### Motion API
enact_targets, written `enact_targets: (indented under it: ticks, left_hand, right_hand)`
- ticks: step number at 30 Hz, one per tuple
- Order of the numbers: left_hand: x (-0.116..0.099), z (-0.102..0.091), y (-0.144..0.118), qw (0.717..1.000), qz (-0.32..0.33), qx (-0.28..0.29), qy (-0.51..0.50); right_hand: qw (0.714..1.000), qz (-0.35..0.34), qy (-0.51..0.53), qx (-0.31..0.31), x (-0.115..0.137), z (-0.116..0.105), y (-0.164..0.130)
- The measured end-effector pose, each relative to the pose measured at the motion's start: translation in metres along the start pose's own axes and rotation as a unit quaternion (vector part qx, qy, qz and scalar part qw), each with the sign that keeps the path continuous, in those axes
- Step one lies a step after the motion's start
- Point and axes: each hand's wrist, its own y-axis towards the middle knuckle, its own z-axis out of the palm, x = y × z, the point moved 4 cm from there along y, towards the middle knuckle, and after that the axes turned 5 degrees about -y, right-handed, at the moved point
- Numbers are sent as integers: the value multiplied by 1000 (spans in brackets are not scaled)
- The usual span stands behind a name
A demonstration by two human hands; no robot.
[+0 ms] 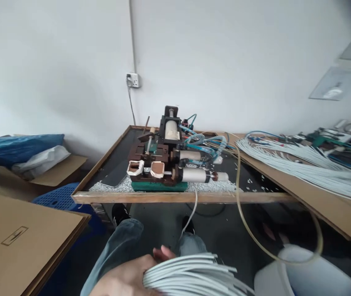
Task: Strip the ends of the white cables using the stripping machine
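Observation:
At the bottom of the head view my left hand (pixel 126 276) is closed around a thick bundle of white cables (pixel 190 274), held low over my lap. The loose cable ends fan out to the right. Fingertips show at the far side of the bundle, partly hidden by it. I do not make out my right hand. Beyond the hand, on the black-topped table, stands a machine with white cylinders (pixel 195 174), brown metal blocks and a green base (pixel 159 186). Blue and clear air hoses (pixel 221 144) run from its right side.
White scraps (pixel 113 188) lie around the machine, inside the table's wooden rim (pixel 150 198). Cardboard boxes (pixel 24 238) and a blue basket (pixel 59 197) stand left. More white cables (pixel 301 164) lie on cardboard at right. A white bin (pixel 314 273) stands lower right, below a looping tube (pixel 240 197).

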Motion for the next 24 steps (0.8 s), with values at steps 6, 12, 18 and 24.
enact_targets:
  ticks: [6, 12, 18, 24]
  left_hand:
    - [-14, 13, -14, 987, 2, -119, 107]
    - [-29, 9, -35, 923, 101, -294, 226]
    - [-40, -16, -53, 872, 162, -462, -18]
    - [-52, -44, -40, 824, 222, -511, -99]
  right_hand:
    - [980, -7, 177, 84, 60, 25, -15]
    - [985, 52, 163, -29, 56, 32, -11]
    - [968, 102, 226, -31, 53, 25, -16]
    - [964, 118, 227, -73, 87, 15, -21]
